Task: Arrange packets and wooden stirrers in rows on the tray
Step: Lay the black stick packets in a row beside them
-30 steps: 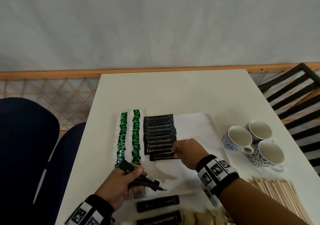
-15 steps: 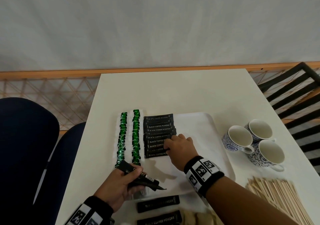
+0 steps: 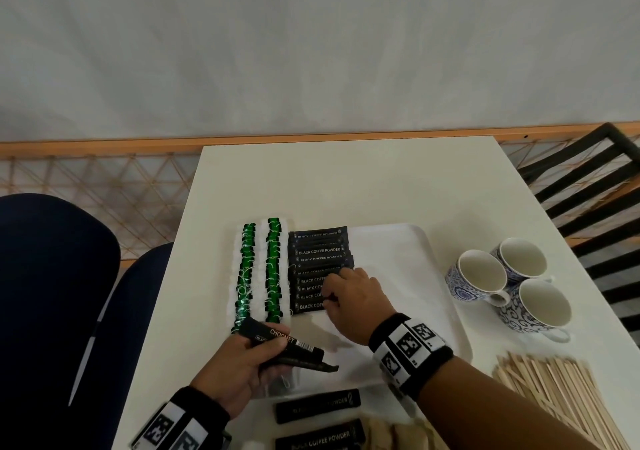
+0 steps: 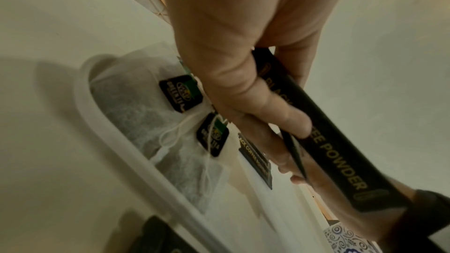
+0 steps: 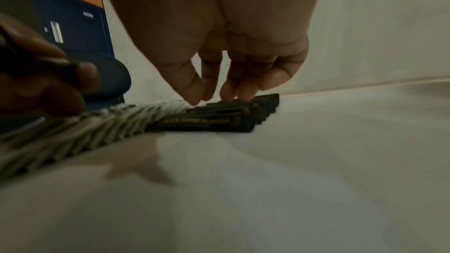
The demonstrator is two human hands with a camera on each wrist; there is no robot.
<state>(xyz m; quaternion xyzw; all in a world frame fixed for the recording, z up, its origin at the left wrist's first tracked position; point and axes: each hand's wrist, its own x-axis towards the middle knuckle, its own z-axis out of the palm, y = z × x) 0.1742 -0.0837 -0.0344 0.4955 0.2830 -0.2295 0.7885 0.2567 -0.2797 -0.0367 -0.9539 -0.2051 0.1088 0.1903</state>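
1. Since a second ago: the right hand has pushed the newest black coffee-powder stick packet in against the near end of the row of overlapping black coffee packets; that packet then lay a little apart and askew, and now sits flush. The hand has slid forward and left over the row.
2. Right hand now: fingertips bent down onto the tops of the packets, pressing and nudging; not closed round any one packet as far as the wrist view shows.
3. Left hand: no change, fingers curled round a small bundle of black stick packets, held low over the near left corner of the white plastic tray.
4. Done: two rows of white tea bags with green tags along the tray's left side; the coffee row just beside them, roughly ten deep.
5. Left: the held bundle, two loose black packets on the white table in front of the tray, and the whole pile of pale wooden stirrers at right, untouched. Right part of the tray bare. Judged perhaps half done.
6. Off-task: three blue-patterned white cups right of the tray.
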